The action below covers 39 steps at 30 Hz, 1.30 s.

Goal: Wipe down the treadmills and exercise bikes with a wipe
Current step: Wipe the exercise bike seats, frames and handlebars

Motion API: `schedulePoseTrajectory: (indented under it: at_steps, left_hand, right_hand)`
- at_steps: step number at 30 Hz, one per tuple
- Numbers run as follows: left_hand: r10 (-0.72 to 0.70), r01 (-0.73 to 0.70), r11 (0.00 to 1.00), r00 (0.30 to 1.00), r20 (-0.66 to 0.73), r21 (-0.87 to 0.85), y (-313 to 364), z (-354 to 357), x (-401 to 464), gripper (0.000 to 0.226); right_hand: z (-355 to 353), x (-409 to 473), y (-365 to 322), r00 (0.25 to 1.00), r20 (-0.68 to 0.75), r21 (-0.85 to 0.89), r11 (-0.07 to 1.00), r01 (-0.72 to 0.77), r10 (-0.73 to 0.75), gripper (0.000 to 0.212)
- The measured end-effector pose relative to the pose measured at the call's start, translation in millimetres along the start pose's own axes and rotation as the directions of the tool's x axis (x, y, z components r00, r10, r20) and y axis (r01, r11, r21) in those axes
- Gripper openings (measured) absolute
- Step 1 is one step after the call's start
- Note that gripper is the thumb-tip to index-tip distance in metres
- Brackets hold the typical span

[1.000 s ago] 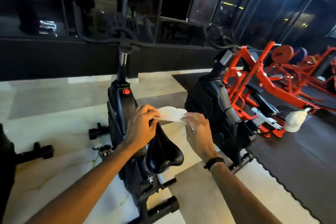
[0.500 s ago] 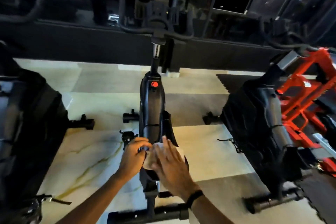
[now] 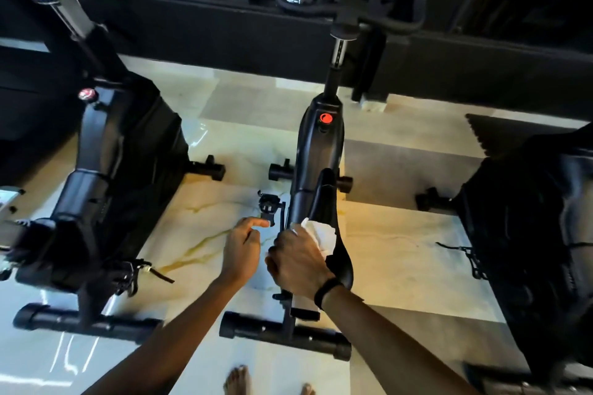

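A black exercise bike (image 3: 317, 151) with a red knob stands in the middle, seen from behind and above. Its black saddle (image 3: 333, 234) is nearest me. My right hand (image 3: 296, 261) holds a white wipe (image 3: 317, 231) against the left side of the saddle, fingers curled round it. My left hand (image 3: 242, 247) hovers just left of the bike, apart from it, fingers loosely curled with the index finger out, holding nothing.
A second black bike (image 3: 106, 189) stands at the left and a third (image 3: 539, 234) at the right edge. The floor is pale marble tile (image 3: 401, 253). A dark low wall (image 3: 224, 35) runs along the back. My bare feet (image 3: 237, 380) show at the bottom.
The view has swung left and down over the middle bike. My left hand has let go of the wipe and drawn away left. My right hand now holds the wipe alone on the saddle.
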<state>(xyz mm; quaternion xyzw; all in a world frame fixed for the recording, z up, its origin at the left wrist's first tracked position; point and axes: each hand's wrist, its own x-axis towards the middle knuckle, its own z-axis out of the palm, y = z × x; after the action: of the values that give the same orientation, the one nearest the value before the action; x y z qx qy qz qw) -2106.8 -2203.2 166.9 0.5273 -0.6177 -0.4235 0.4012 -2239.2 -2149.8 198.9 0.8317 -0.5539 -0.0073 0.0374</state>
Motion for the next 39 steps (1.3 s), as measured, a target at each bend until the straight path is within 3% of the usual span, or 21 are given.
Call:
schedulePoseTrajectory:
  at_steps: [3, 7, 13, 16, 18, 23, 25, 27, 32, 36, 39]
  left_hand:
    - [-0.018, 0.018, 1.000, 1.000, -0.012, -0.015, -4, 0, 6, 0.032]
    - [-0.031, 0.031, 0.999, 1.000, 0.006, -0.023, -9, -1, 9, 0.032]
    - [-0.077, 0.078, 0.994, 0.997, 0.019, -0.074, -1, -3, 12, 0.033]
    - [-0.079, 0.082, 0.994, 0.996, 0.048, -0.068, 0, -3, 9, 0.032]
    - [-0.085, 0.089, 0.994, 0.995, 0.058, -0.059, 0, -4, 10, 0.031]
    - [-0.093, 0.098, 0.994, 0.991, 0.091, -0.052, 1, 3, 9, 0.030]
    - [-0.095, 0.101, 0.994, 0.990, 0.108, -0.049, 4, 7, 8, 0.030]
    - [-0.094, 0.102, 0.993, 0.988, 0.124, -0.058, 9, 11, 8, 0.029]
    - [-0.090, 0.099, 0.994, 0.983, 0.160, -0.047, 12, 25, 8, 0.029]
    - [-0.094, 0.098, 0.995, 0.983, 0.156, -0.014, 17, 41, 4, 0.029]
    - [-0.122, 0.108, 0.991, 0.967, 0.223, 0.074, 24, 54, -3, 0.025]
  right_hand:
    - [8, -22, -8, 0.984, -0.016, 0.057, 0.982, 0.180, -0.180, 0.037]
    - [19, -56, -2, 0.972, -0.022, 0.069, 0.969, 0.237, -0.236, 0.036]
    - [8, -8, -8, 1.000, 0.015, -0.014, 1.000, -0.023, 0.023, 0.035]
    - [1, 14, -14, 0.976, 0.175, -0.035, 0.992, -0.125, 0.129, 0.022]
    - [8, 11, -14, 0.978, 0.198, -0.033, 0.998, -0.061, 0.067, 0.023]
    - [5, -22, -11, 0.977, 0.098, -0.069, 0.979, 0.194, -0.187, 0.026]
    - [7, -44, -6, 0.972, 0.084, -0.044, 0.974, 0.224, -0.219, 0.025]
    - [10, -66, 2, 0.970, 0.094, -0.047, 0.972, 0.229, -0.224, 0.042]
    - [15, -122, 30, 0.995, 0.042, -0.004, 0.996, 0.087, -0.087, 0.050]
    - [17, -142, 30, 0.993, -0.068, 0.289, 0.955, -0.070, 0.094, 0.036]
    - [25, -142, 8, 0.920, -0.171, 0.568, 0.798, -0.202, 0.354, 0.020]
